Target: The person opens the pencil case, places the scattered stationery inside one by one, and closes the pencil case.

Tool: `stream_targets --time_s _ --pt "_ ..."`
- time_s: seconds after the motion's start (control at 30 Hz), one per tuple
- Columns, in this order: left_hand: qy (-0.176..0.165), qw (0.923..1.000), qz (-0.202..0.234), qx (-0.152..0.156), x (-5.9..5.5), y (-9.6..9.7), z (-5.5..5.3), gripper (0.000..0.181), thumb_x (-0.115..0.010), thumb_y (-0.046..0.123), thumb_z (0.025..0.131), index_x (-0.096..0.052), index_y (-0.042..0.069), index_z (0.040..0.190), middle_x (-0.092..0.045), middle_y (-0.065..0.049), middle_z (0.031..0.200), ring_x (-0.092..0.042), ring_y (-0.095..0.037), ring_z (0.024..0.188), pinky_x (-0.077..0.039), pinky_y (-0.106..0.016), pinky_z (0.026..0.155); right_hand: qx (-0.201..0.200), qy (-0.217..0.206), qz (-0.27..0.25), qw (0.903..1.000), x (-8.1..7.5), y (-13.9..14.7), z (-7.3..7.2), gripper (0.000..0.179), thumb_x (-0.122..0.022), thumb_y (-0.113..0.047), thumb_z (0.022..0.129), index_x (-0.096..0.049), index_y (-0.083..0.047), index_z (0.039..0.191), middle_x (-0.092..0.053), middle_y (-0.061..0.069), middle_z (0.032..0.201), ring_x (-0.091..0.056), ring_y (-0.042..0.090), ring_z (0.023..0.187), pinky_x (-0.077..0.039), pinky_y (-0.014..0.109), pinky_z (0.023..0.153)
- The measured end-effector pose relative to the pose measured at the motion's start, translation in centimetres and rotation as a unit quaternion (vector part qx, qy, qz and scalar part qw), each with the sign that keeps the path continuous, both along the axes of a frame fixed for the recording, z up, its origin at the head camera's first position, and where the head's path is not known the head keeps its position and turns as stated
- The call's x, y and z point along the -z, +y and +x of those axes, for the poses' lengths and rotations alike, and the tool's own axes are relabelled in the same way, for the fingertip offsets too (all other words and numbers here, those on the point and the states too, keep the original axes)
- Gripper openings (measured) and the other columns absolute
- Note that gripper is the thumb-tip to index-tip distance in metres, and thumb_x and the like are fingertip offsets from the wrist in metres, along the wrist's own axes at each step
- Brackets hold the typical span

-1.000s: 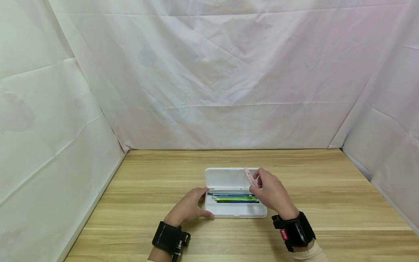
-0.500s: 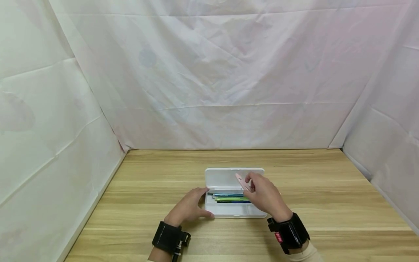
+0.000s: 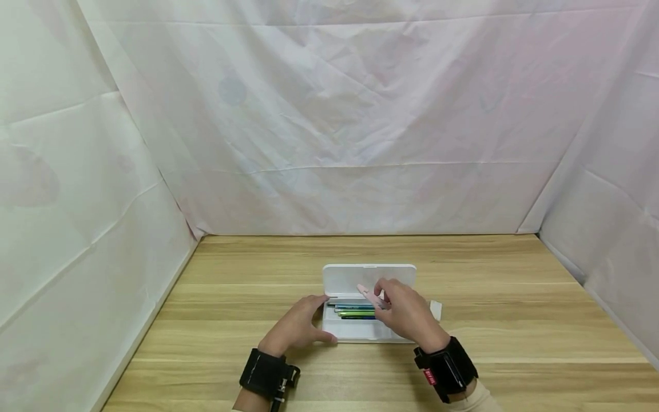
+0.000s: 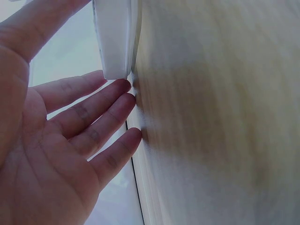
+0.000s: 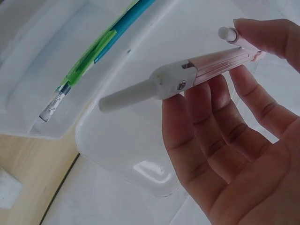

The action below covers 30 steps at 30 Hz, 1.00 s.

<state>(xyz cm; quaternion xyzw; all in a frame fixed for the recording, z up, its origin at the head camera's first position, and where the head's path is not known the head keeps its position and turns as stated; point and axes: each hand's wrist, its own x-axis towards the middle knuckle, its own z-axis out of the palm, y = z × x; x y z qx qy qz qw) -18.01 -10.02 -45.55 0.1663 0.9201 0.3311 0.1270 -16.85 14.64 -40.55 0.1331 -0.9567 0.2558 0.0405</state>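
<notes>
A white pencil case (image 3: 355,330) lies open on the table, its lid (image 3: 342,277) tipped back. In its back compartment lie several pens and pencils (image 3: 355,312), blue, teal and bright green. My left hand (image 3: 296,327) rests at the case's left end, thumb at the front corner and index finger near the hinge; its fingers (image 4: 110,112) stretch out loosely. Above the right part of the case, my right hand (image 3: 409,312) pinches a pink drawing compass (image 5: 215,64) with a white handle. The compass slants, handle towards the upper left in the head view.
A small white block (image 3: 436,310) sits on the wooden table (image 3: 247,269) just right of the case, partly behind the right hand. White cloth (image 3: 360,114) hangs behind the table and along both sides.
My right hand has carried the compass left and down over the case, tilting it flatter. The white block has come into sight behind that hand. The left hand has stayed put.
</notes>
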Motion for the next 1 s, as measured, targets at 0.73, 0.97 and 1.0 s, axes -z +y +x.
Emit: stream_targets --time_s 0.73,0.97,1.0 --pt "0.005 1.0000 -0.001 0.007 -0.2 -0.1 0.1 0.093 -0.089 0.040 0.071 -0.046 0.008 0.147 -0.047 -0.012 0.149 -0.042 -0.032 0.139 -0.037 -0.052 0.115 -0.063 0.023 0.046 0.9967 1.8 -1.6 0.2 0.026 -0.081 -0.010 0.074 -0.064 -0.014 0.093 -0.052 -0.005 0.078 -0.043 0.009 0.068 -0.036 0.022 0.053" --pt "0.006 1.0000 -0.001 0.008 -0.2 -0.1 0.1 0.093 -0.089 0.039 0.071 -0.045 0.008 0.148 -0.047 -0.011 0.149 -0.042 -0.032 0.139 -0.037 -0.052 0.115 -0.097 0.032 0.053 0.9934 2.4 -2.1 0.2 0.025 -0.078 -0.006 0.072 -0.065 -0.012 0.093 -0.052 -0.003 0.077 -0.043 0.010 0.066 -0.036 0.023 0.052" --pt "0.006 0.9999 -0.001 0.008 -0.1 -0.1 0.1 0.093 -0.089 0.039 0.071 -0.045 0.008 0.148 -0.048 -0.011 0.149 -0.042 -0.032 0.139 -0.037 -0.052 0.115 -0.099 0.033 0.055 0.9930 2.5 -2.1 0.2 0.025 -0.079 -0.007 0.072 -0.065 -0.012 0.093 -0.052 -0.003 0.078 -0.043 0.010 0.066 -0.036 0.023 0.052"
